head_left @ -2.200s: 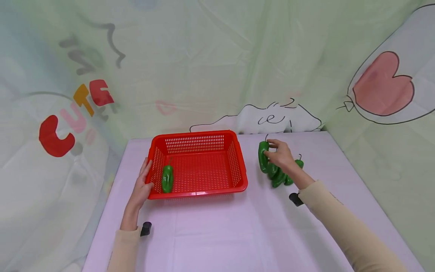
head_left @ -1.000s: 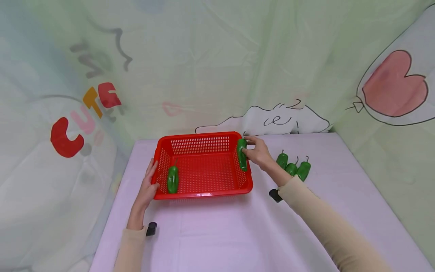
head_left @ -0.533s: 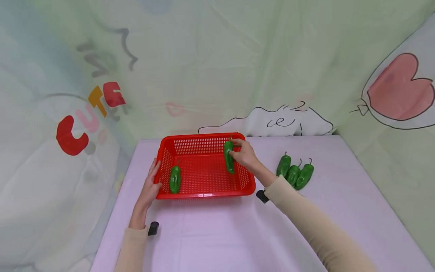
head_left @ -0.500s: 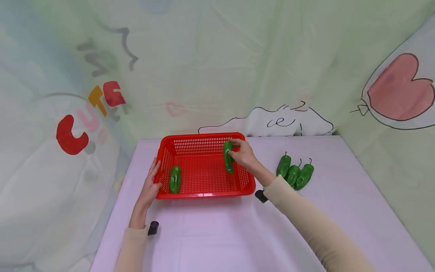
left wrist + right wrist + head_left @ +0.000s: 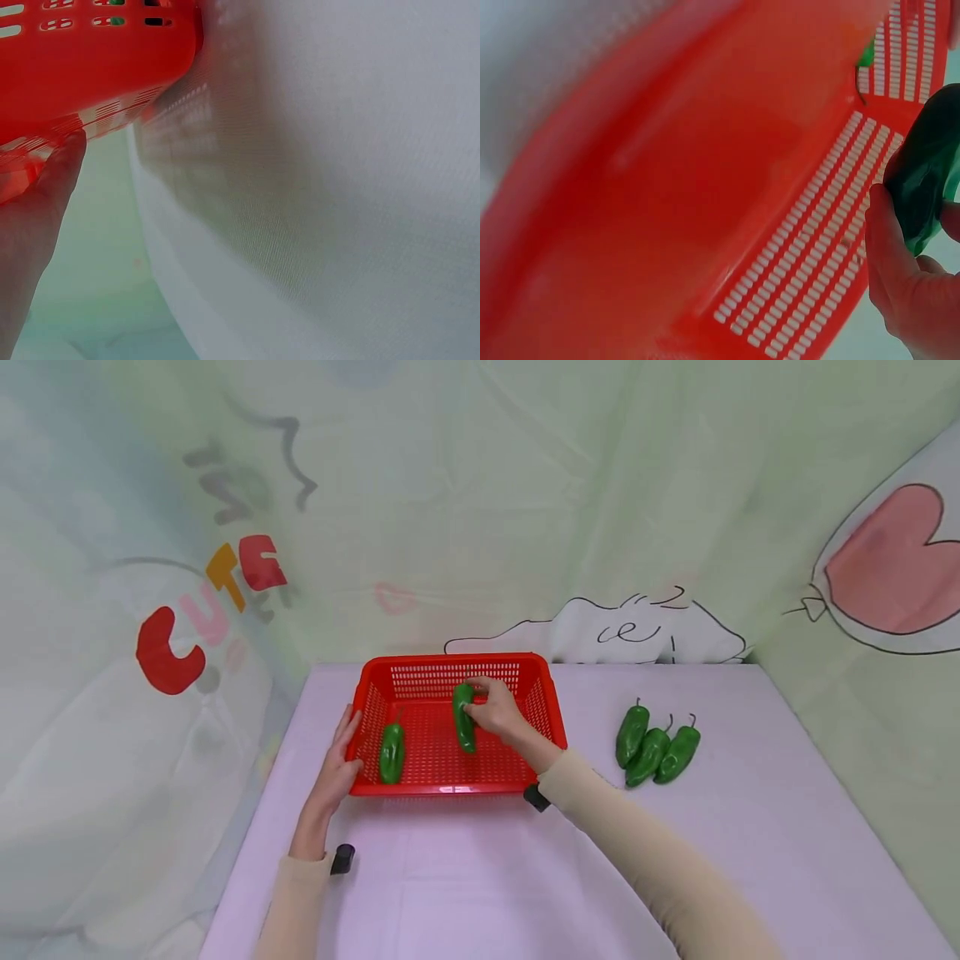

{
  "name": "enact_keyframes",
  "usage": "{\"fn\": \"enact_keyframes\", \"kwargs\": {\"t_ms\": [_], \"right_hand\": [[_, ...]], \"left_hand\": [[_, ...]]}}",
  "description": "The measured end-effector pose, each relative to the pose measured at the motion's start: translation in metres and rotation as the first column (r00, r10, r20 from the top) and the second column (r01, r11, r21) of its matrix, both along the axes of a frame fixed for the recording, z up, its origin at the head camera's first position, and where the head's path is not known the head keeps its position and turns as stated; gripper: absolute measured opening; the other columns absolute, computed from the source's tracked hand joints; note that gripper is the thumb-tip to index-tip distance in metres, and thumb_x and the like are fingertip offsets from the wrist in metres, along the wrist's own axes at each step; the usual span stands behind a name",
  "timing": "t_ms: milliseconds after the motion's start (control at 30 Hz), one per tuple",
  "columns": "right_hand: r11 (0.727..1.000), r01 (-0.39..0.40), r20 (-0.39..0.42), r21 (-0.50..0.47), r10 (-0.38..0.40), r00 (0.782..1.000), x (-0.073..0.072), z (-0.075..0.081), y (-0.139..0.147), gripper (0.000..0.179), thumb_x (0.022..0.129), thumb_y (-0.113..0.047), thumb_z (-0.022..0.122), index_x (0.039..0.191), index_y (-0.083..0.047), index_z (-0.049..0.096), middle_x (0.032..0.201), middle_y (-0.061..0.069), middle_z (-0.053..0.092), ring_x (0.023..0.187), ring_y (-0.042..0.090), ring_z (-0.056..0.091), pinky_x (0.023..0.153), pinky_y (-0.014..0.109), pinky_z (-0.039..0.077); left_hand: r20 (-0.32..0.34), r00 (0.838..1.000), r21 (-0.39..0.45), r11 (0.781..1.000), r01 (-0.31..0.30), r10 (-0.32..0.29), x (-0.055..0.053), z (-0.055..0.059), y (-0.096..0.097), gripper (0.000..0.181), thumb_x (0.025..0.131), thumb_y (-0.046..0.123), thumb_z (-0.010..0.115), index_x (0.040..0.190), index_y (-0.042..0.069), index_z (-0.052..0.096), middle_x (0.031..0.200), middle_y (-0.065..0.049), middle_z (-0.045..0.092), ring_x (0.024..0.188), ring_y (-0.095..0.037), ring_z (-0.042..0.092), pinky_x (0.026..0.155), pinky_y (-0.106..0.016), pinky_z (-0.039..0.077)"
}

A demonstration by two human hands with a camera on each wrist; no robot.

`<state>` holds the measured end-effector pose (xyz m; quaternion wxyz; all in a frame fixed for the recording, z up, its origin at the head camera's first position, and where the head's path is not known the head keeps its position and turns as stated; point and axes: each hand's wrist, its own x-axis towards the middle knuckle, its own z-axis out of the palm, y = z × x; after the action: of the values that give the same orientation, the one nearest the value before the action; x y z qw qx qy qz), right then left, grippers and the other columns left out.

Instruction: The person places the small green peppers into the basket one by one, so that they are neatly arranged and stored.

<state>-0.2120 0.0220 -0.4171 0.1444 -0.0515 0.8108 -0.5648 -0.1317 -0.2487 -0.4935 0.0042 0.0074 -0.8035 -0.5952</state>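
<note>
In the head view my right hand (image 5: 498,708) pinches a green pepper (image 5: 463,720) between thumb and fingers, over the middle of a red plastic basket (image 5: 450,789). The right wrist view shows the same pepper (image 5: 922,169) close up, held upright. A second green pepper (image 5: 392,753) lies inside the basket along its left side. My left hand (image 5: 339,770) touches the basket's left wall from outside with its fingers fairly straight. In the left wrist view, one finger (image 5: 66,161) lies against the slotted red wall.
To the basket's right, 3 green peppers (image 5: 651,750) lie close together on the pale lilac tablecloth (image 5: 465,877). A printed fabric backdrop (image 5: 480,527) rises behind and at both sides of the table. Black wrist cameras show below both hands.
My right hand has lifted a pepper from the pile at the right and carried it left over the basket's rim to its middle. My left hand stays at the basket's left side.
</note>
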Motion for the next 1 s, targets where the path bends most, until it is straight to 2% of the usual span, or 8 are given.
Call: {"fn": "enact_keyframes", "kwargs": {"t_ms": [133, 333, 467, 633, 833, 1000], "right_hand": [[1.0, -0.02, -0.002, -0.007, 0.02, 1.0, 0.002, -0.005, -0.016, 0.051, 0.092, 0.008, 0.059, 0.142, 0.002, 0.048, 0.131, 0.027, 0.05, 0.108, 0.038, 0.063, 0.082, 0.044, 0.058], [0.998, -0.052, 0.04, -0.019, 0.053, 0.998, 0.006, -0.017, -0.037, 0.053, 0.091, 0.008, 0.06, 0.142, 0.003, 0.047, 0.132, 0.026, 0.051, 0.111, 0.038, 0.061, 0.082, 0.042, 0.058], [0.999, -0.04, 0.056, -0.018, 0.041, 0.998, 0.007, -0.023, -0.047, 0.054, 0.09, 0.009, 0.06, 0.142, 0.003, 0.048, 0.133, 0.027, 0.051, 0.112, 0.038, 0.06, 0.084, 0.044, 0.057], [0.999, -0.042, 0.059, 0.029, 0.04, 0.997, 0.008, -0.031, -0.055, 0.054, 0.089, 0.008, 0.061, 0.142, 0.003, 0.048, 0.132, 0.026, 0.053, 0.112, 0.036, 0.061, 0.083, 0.039, 0.058], [0.992, -0.072, 0.059, 0.099, 0.066, 0.996, 0.011, -0.043, -0.061, 0.054, 0.087, 0.007, 0.064, 0.14, 0.004, 0.05, 0.129, 0.026, 0.056, 0.112, 0.035, 0.061, 0.08, 0.037, 0.058], [0.987, -0.082, 0.035, 0.14, 0.078, 0.996, 0.01, -0.052, -0.065, 0.054, 0.085, 0.007, 0.065, 0.137, 0.005, 0.052, 0.121, 0.026, 0.06, 0.105, 0.034, 0.063, 0.078, 0.037, 0.058]], "left_hand": [[0.009, 1.0, 0.007, 1.0, 0.004, -0.004, 0.002, 0.007, 0.001, 0.081, 0.084, -0.018, 0.041, 0.158, 0.01, 0.02, 0.166, 0.001, 0.001, 0.151, -0.022, -0.003, 0.118, -0.056, 0.014], [0.018, 1.0, 0.0, 1.0, 0.013, -0.013, 0.011, 0.025, 0.001, 0.08, 0.082, -0.02, 0.04, 0.156, 0.001, 0.018, 0.166, -0.01, 0.0, 0.151, -0.032, -0.003, 0.115, -0.06, 0.017], [0.01, 1.0, -0.008, 1.0, 0.009, -0.009, 0.006, 0.015, -0.002, 0.081, 0.082, -0.019, 0.04, 0.157, 0.005, 0.019, 0.166, -0.006, 0.0, 0.151, -0.028, -0.003, 0.116, -0.059, 0.015], [-0.013, 1.0, -0.022, 1.0, -0.007, 0.007, -0.001, 0.0, -0.005, 0.083, 0.082, -0.018, 0.041, 0.158, 0.01, 0.021, 0.166, 0.0, 0.002, 0.151, -0.023, -0.002, 0.117, -0.057, 0.015], [-0.047, 0.999, -0.014, 1.0, 0.009, -0.01, -0.002, -0.004, -0.003, 0.084, 0.079, -0.019, 0.041, 0.157, 0.007, 0.022, 0.166, -0.003, 0.003, 0.151, -0.025, -0.002, 0.118, -0.057, 0.012], [-0.049, 0.999, -0.003, 1.0, 0.012, -0.012, -0.003, -0.005, -0.003, 0.084, 0.079, -0.019, 0.041, 0.157, 0.008, 0.022, 0.166, -0.001, 0.003, 0.151, -0.023, -0.002, 0.118, -0.057, 0.012]]}}
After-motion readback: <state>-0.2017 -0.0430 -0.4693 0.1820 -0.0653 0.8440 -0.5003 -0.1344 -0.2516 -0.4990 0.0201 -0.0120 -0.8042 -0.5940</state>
